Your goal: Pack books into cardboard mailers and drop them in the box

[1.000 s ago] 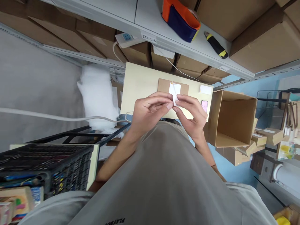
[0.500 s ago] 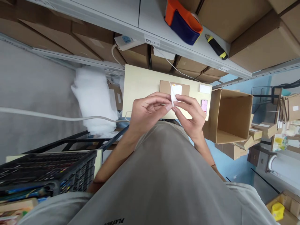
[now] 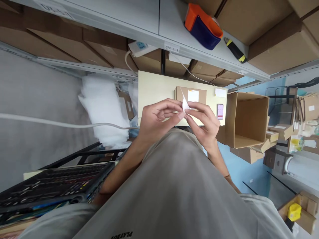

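Note:
Between my two hands is a small folded piece of white paper (image 3: 184, 104), its thin pointed tip sticking up. My left hand (image 3: 159, 118) pinches it from the left with thumb and fingers, and my right hand (image 3: 203, 122) pinches its right side. Just beyond my fingers, a flat brown cardboard box (image 3: 178, 94) with a white label (image 3: 193, 96) lies on the pale yellow table (image 3: 154, 88). To the right of the box are a phone (image 3: 220, 112) with a lit screen and a white slip (image 3: 220, 92).
An open carton (image 3: 250, 119) stands right of the table. White foam sheets (image 3: 103, 109) are stacked at left, above a black crate (image 3: 62, 182). On the shelf overhead lie an orange and blue tape dispenser (image 3: 204, 31) and a utility knife (image 3: 235, 50). A grey cable (image 3: 62, 124) crosses the left.
The white paper is now bent into a narrower, pointed fold and no longer overlaps the box's label. My view has shifted slightly; both hands keep their pinch.

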Demonstrator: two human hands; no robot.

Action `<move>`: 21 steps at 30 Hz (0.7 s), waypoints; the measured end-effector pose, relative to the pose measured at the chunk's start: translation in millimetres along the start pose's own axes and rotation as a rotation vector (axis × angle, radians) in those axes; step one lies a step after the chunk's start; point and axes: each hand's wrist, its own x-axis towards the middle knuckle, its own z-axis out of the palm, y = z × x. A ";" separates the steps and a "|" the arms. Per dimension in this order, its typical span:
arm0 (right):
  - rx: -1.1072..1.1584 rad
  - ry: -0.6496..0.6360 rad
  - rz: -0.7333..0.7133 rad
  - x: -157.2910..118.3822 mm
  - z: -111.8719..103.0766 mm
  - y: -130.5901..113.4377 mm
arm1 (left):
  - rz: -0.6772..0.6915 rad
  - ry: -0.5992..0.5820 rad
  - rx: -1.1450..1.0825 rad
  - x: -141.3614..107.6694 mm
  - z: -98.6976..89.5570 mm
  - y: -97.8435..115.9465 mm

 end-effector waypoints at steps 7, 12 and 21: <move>0.028 -0.012 0.043 1.3 16.3 -19.3 | -0.001 -0.001 0.005 -5.9 -21.5 1.9; 0.071 -0.006 0.111 4.9 24.4 -33.1 | -0.016 -0.061 -0.012 -6.6 -36.2 1.4; 0.320 0.026 0.370 19.1 49.6 -30.4 | -0.017 0.021 -0.001 -7.6 -60.3 -26.2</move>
